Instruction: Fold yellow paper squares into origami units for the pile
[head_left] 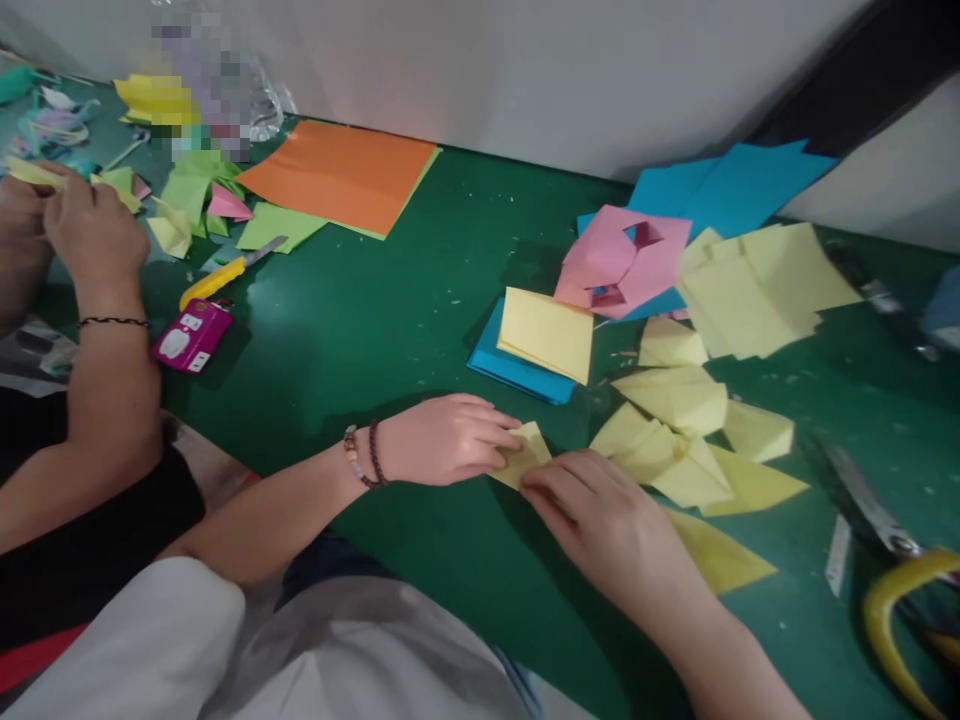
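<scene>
- My right hand [600,505] is nearly closed, thumb and fingers pinching the right side of a small yellow paper [534,440].
- My left hand [454,438] has its fingers bent close together, gripping the paper's left side; I can't see my thumb.
- The paper sits between my two hands, above the green table [390,310]; I can't tell whether it touches the surface.
- To my right lie yellow-handled scissors [904,545], and nearer my right hand, folded yellow pieces [679,400].
- Just past my hands, folded yellow paper [547,335] rests on folded blue paper [525,380].
- Farther off are a pink paper piece [600,250], blue sheets [742,190] and, leftward, an orange sheet [345,175].
</scene>
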